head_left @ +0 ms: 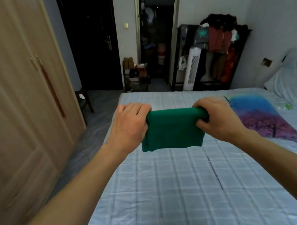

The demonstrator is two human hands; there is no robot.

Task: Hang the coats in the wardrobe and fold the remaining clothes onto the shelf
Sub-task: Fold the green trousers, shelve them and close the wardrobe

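The green cloth (172, 130) looks folded into a small rectangle, so its folding seems nearly done; shelving it is left, and the wardrobe (15, 87) at the left stands closed. No coats show on the bed (172, 193). The left hand (128, 126) and right hand (217, 118) each grip one top corner, fingers curled, holding the cloth stretched between them above the bed.

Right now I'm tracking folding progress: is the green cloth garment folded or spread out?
Folded: the green cloth garment hangs as a compact doubled rectangle between both hands.
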